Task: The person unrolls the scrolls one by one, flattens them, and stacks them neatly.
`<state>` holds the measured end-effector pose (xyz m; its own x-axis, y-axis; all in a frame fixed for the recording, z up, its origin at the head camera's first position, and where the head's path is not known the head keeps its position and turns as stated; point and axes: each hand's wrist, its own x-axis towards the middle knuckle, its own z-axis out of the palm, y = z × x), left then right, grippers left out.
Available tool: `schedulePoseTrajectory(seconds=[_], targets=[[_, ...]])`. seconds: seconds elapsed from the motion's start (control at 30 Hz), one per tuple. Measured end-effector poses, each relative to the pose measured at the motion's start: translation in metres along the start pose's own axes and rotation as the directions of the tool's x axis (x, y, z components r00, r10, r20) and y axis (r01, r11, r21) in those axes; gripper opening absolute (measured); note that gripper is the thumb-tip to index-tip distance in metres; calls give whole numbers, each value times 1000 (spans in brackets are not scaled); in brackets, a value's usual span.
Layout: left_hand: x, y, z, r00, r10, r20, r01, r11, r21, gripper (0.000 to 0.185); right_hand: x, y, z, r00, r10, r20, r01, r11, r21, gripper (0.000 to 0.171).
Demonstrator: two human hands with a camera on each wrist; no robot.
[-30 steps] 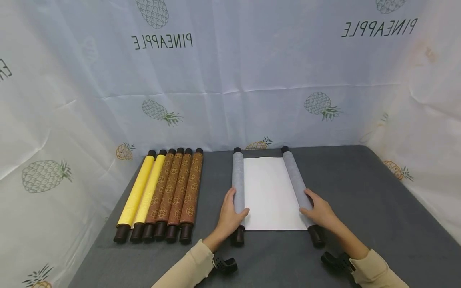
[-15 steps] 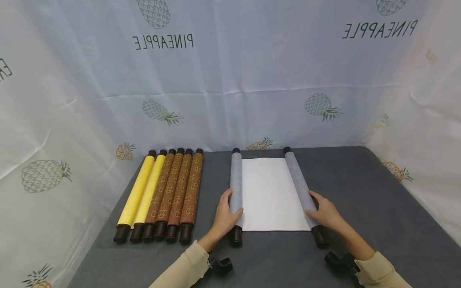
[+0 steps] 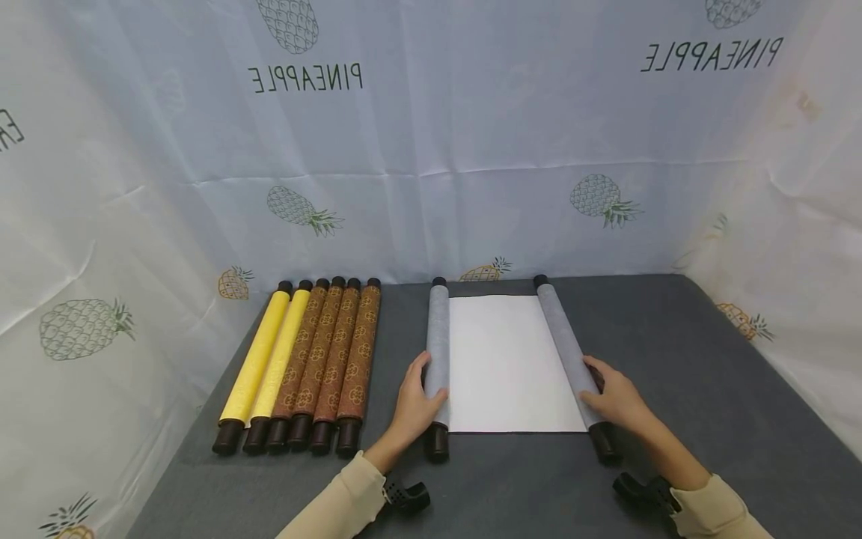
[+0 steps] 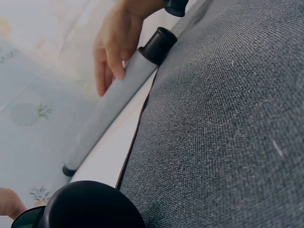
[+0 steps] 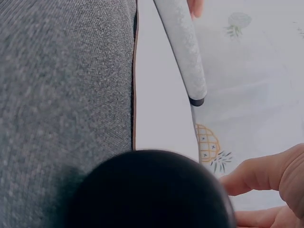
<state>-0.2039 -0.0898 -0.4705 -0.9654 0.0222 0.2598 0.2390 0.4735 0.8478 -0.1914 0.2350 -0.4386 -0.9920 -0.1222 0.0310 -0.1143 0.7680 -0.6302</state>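
Note:
A hanging scroll lies partly unrolled on the dark grey cloth, its blank white sheet point(image 3: 505, 367) stretched between a left grey roll point(image 3: 438, 318) and a right grey roll point(image 3: 559, 329). Both rolls end in black knobs. My left hand point(image 3: 411, 408) grips the left roll near its front end, thumb on the inner side and fingers on the outer. On the right roll, my right hand point(image 3: 618, 398) has a similar grip, also visible across the sheet in the left wrist view. Close to the right wrist camera, a large black knob point(image 5: 152, 194) hides part of the right hand.
Left of the scroll lie two yellow rolled scrolls point(image 3: 259, 352) and several brown patterned ones point(image 3: 360, 352), side by side with black ends. White curtains point(image 3: 431, 135) printed with pineapples stand behind and at both sides of the grey-covered table point(image 3: 687, 359).
The left roll has shifted slightly left and the right roll slightly right, both hands moving with them. More of the white sheet shows between. The yellow and brown scrolls have stayed put.

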Motion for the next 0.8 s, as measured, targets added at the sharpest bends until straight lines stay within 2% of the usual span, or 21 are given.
schedulePoseTrajectory(seconds=[0.43, 0.57, 0.8], targets=[[-3, 1, 1, 1000, -2, -3, 2, 1000, 6, 58, -2, 1, 0, 999, 32, -16, -32, 999, 7, 63], [-4, 0, 1, 1000, -6, 13, 6, 1000, 0, 58, -2, 1, 1, 999, 29, -17, -29, 1000, -11, 63], [-3, 0, 0, 999, 11, 32, -13, 999, 45, 59, -1, 1, 1, 1000, 11, -11, -12, 998, -59, 61]])
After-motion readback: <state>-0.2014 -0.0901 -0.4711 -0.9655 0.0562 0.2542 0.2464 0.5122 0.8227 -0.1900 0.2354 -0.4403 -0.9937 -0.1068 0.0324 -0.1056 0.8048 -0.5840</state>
